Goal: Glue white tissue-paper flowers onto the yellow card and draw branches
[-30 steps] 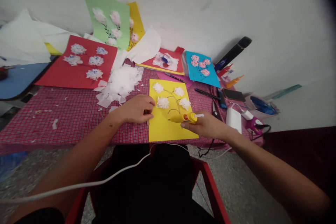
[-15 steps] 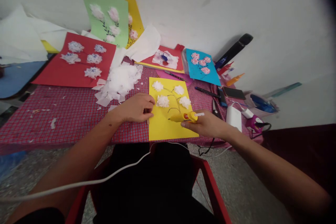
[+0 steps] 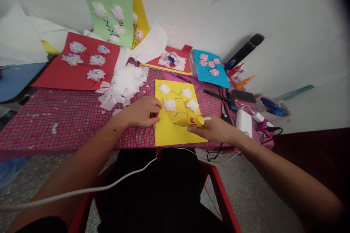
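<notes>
Right grip: clamped on a yellow glue gun [image 3: 188, 121], right hand [image 3: 214, 128] at its rear, nozzle pointing left and down over a yellow paper sheet [image 3: 166, 136]. Contact between nozzle and paper: cannot tell. Left hand [image 3: 143, 112] at the sheet's left edge, fingers curled, gap visible between thumb and forefinger; anything within the left grip: cannot tell.

Sheet flat on the surface [image 3: 82, 120] under red checked cloth, near the front edge. On its upper part, four white crumpled-paper flowers [image 3: 170, 104] around thin dark drawn stems [image 3: 186, 109]; nozzle just below the lowest stem's tip. Pile of torn white paper [image 3: 124, 82] to the left.

Recommended: brace the sheet's edge lightly, steady the gun low, squeeze out one small dab, and lift cleanly to avoid strings. Avoid touching the hot nozzle or smearing glue across the stems.
</notes>
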Available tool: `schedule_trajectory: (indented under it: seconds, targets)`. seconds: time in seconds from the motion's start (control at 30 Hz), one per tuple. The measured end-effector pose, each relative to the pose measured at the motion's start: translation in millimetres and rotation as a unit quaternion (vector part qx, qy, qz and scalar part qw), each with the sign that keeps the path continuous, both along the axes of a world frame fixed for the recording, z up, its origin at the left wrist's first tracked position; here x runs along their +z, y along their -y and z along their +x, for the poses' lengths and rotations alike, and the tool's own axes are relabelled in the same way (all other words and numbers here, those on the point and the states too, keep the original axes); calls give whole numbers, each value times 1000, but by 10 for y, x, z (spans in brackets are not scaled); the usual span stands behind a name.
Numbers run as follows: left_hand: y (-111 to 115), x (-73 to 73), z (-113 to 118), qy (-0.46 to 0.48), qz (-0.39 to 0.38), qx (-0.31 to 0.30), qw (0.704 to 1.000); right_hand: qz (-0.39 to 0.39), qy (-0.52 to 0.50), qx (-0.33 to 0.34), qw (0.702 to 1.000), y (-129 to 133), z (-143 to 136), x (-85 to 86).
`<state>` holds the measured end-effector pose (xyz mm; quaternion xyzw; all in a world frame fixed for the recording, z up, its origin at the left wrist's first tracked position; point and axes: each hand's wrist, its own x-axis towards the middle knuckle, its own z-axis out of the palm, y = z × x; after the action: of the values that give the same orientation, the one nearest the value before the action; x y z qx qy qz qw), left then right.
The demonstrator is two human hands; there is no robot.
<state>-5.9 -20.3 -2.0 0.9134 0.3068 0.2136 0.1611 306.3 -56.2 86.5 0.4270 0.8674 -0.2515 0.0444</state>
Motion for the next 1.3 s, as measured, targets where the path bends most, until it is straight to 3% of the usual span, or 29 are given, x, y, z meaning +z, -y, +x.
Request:
schedule_trajectory:
  seconds: [0.67,1.3]
  targets:
    - [-2,-18,1,8,2,-1,1000,26,25,-32,999,-80,52,-81]
    - [-9,3,6,4,-7,-2,1000,28,45,-33,998,12,189,-20]
